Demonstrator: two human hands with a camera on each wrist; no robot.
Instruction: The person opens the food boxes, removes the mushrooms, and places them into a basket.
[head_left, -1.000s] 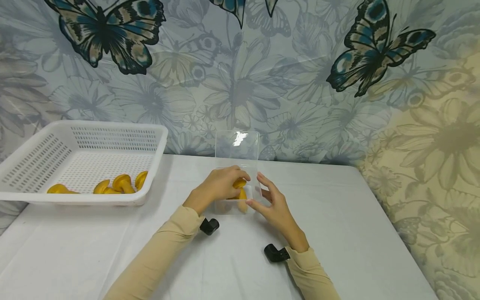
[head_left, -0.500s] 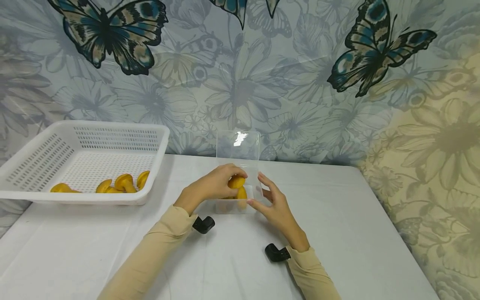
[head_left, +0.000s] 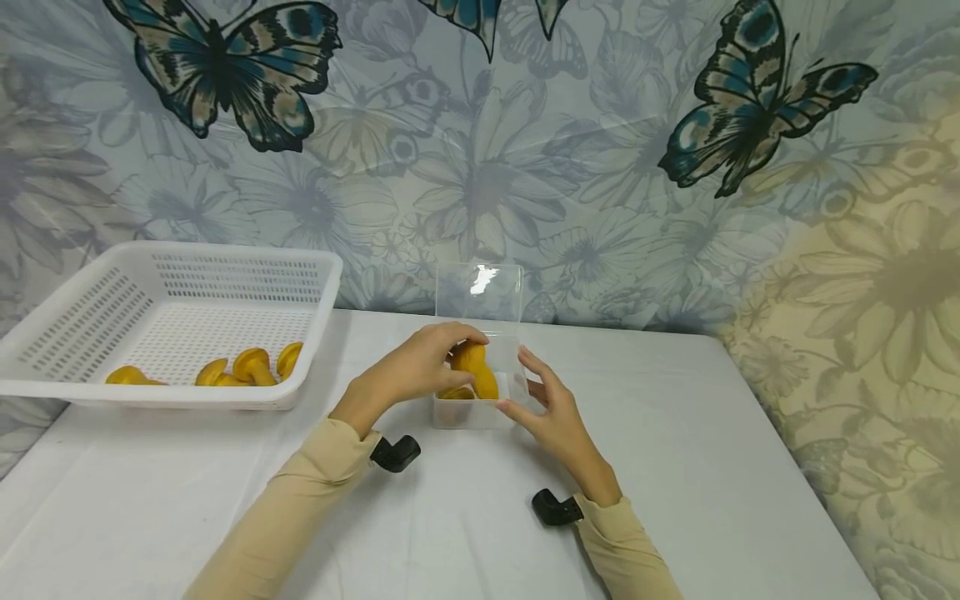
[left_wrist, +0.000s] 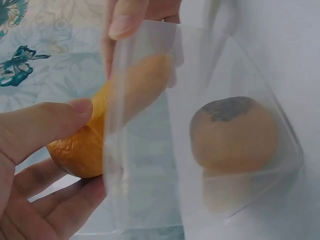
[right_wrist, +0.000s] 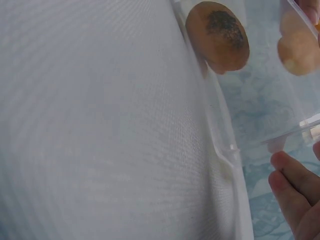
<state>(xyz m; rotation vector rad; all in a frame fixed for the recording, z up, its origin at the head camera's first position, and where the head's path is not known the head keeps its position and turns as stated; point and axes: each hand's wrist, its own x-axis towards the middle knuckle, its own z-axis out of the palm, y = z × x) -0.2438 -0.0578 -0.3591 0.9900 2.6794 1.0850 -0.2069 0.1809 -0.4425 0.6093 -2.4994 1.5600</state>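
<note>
My left hand (head_left: 416, 362) holds a yellow mushroom (head_left: 469, 357) by its cap, tilted at the opening of a clear plastic box (head_left: 491, 415). In the left wrist view, thumb and fingers pinch the cap (left_wrist: 80, 152), and the stem points across behind the clear wall. Another mushroom (left_wrist: 235, 135) lies in the box, a dark patch on its cap. My right hand (head_left: 555, 417) spans the box's right side with spread fingers, thumb at the near corner. In the right wrist view, its rather straight fingers (right_wrist: 290, 185) are beside the wall.
The box's clear lid (head_left: 478, 296) stands raised at the back. A white perforated basket (head_left: 168, 393) with several yellow mushrooms (head_left: 253, 367) stands at left. White cloth (head_left: 712, 467) covers the table; a butterfly-patterned backdrop (head_left: 585, 167) hangs behind.
My left hand has drawn back slightly to the left with its mushroom, which now shows more, tilted in the box. The right hand has stayed at the box's side.
</note>
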